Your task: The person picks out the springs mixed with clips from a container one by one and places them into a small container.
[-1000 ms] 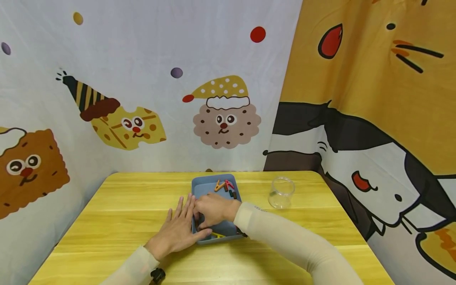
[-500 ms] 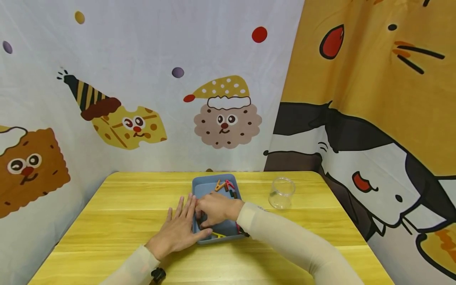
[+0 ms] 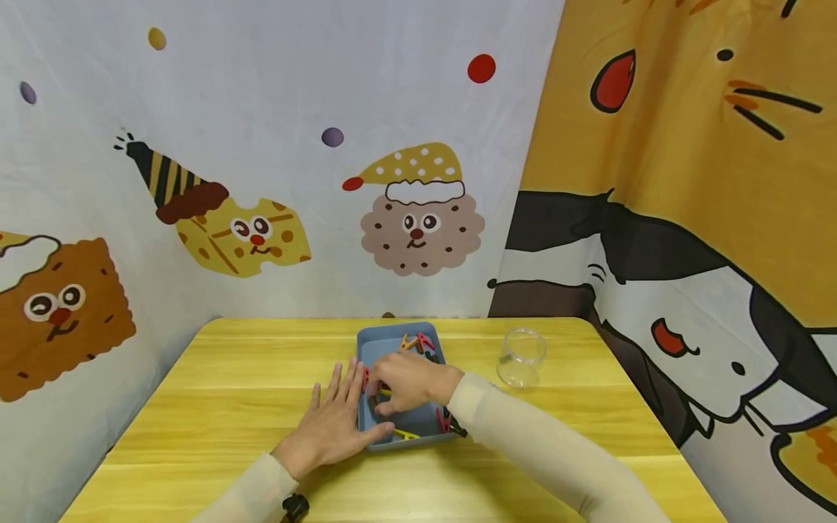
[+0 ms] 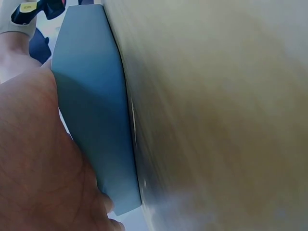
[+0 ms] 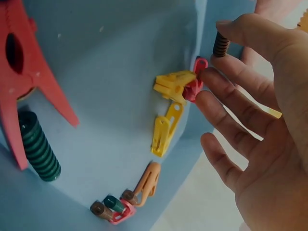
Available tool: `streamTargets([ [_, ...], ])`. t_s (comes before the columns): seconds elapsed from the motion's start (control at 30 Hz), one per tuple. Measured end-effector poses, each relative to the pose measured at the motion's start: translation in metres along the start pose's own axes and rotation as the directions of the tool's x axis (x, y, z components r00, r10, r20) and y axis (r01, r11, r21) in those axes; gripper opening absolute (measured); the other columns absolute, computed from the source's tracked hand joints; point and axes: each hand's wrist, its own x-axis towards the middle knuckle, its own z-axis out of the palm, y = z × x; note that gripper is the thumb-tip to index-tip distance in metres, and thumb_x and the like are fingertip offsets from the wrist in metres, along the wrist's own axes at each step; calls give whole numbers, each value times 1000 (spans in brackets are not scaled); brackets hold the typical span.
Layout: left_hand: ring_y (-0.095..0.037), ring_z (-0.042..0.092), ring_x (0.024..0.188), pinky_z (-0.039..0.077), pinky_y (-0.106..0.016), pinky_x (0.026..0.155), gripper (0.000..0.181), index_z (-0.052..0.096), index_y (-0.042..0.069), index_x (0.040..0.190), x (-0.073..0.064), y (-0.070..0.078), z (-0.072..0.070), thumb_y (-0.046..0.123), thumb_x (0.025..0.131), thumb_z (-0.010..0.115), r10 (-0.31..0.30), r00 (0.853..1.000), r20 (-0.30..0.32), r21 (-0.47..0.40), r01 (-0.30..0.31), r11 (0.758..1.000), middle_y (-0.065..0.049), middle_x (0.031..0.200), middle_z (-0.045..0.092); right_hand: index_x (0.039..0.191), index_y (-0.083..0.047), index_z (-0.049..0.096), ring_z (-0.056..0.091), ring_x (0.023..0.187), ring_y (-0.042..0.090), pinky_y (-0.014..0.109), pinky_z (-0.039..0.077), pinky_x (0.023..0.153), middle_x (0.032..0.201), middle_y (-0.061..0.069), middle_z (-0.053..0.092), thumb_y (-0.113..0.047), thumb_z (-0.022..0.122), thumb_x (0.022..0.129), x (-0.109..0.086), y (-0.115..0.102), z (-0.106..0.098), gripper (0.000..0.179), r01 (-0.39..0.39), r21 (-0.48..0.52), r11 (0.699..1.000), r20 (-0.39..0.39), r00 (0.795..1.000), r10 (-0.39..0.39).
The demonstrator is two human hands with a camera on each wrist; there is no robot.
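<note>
In the right wrist view my right hand [image 5: 260, 91] pinches a small dark brown coil spring [image 5: 221, 44] between thumb and index fingertip, with the other fingers spread. It hovers over a blue-grey tray [image 3: 382, 333]. My left hand [image 3: 333, 421] lies with straight fingers along the tray's left rim, its thumb across the near left corner. Inside the tray are two yellow clips [image 5: 161, 137], a pink clip [image 5: 115, 216], an orange clip [image 5: 149, 183] and several brown and green springs. A large-looking red clip [image 5: 43, 82] and a green spring [image 5: 41, 147] lie closest to the right wrist camera.
The tray stands on a yellow wood-grain table [image 3: 261, 363]. Right of it is a clear round container [image 3: 521, 357]. A curtain printed with cartoon figures [image 3: 418, 225] hangs behind the table.
My right hand has drawn slightly right from the tray's left wall, uncovering a red clip and some yellow there. My left hand keeps its place on the rim. The head view has shifted slightly.
</note>
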Motion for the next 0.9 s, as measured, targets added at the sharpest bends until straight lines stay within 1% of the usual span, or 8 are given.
streamTargets([
  [0.17, -47, -3, 185, 9, -89, 138, 130, 4, 12, 189, 3, 2, 0, 93, 102, 58, 9, 1000, -15, 13, -9, 1000, -11, 199, -5, 121, -27, 87, 77, 104, 2, 20, 63, 90, 121, -10, 83, -40, 92, 103, -9, 4, -8, 23, -13, -8, 1000, -44, 999, 13],
  [0.27, -47, -3, 185, 9, -89, 138, 130, 3, 13, 189, 5, 3, 0, 93, 102, 57, 14, 1000, -20, 15, -14, 1000, -11, 199, -5, 120, -27, 87, 79, 104, 5, 24, 64, 92, 120, -8, 84, -40, 92, 103, -15, 8, -9, 22, -23, -3, 1000, -64, 998, 23],
  [0.37, -47, -3, 185, 9, -89, 138, 129, 3, 13, 189, 5, 4, 0, 92, 103, 59, 16, 1000, -24, 14, -15, 1000, -11, 199, -4, 119, -28, 88, 81, 106, 8, 27, 65, 95, 120, -9, 84, -41, 92, 103, -21, 11, -9, 22, -36, 3, 999, -86, 996, 36],
  [0.43, -47, -2, 185, 10, -89, 138, 129, 4, 13, 189, 5, 4, 0, 91, 103, 59, 17, 999, -27, 17, -17, 1000, -12, 199, -4, 120, -28, 88, 83, 109, 11, 29, 66, 96, 121, -10, 85, -41, 92, 103, -24, 13, -9, 22, -43, 10, 999, -98, 994, 44],
  [0.53, -48, -1, 185, 11, -89, 138, 129, 6, 11, 189, 3, 5, -1, 89, 104, 61, 17, 999, -27, 22, -16, 1000, -13, 199, -2, 120, -28, 88, 83, 113, 12, 29, 66, 99, 122, -12, 84, -42, 92, 103, -27, 14, -8, 23, -51, 13, 999, -106, 993, 52],
  [0.63, -48, -1, 185, 12, -89, 138, 128, 7, 10, 189, 1, 5, -1, 88, 104, 62, 14, 1000, -22, 26, -13, 1000, -14, 198, -2, 121, -27, 87, 82, 116, 13, 30, 66, 101, 124, -10, 83, -43, 91, 103, -31, 13, -9, 24, -59, 21, 998, -102, 993, 61],
  [0.77, -48, -1, 185, 11, -89, 138, 128, 7, 9, 189, 0, 5, -2, 88, 104, 63, 10, 1000, -19, 26, -10, 1000, -15, 198, -1, 122, -25, 87, 82, 117, 17, 33, 66, 102, 124, -7, 84, -41, 91, 103, -36, 13, -9, 25, -59, 41, 997, -120, 991, 64],
  [0.9, -49, 0, 184, 11, -89, 138, 129, 7, 9, 189, -1, 5, -1, 88, 104, 63, 15, 1000, -16, 27, -14, 1000, -15, 198, -1, 121, -24, 88, 82, 116, 18, 34, 66, 103, 121, -8, 83, -39, 93, 102, -43, 15, -7, 25, -58, 46, 997, -150, 987, 65],
])
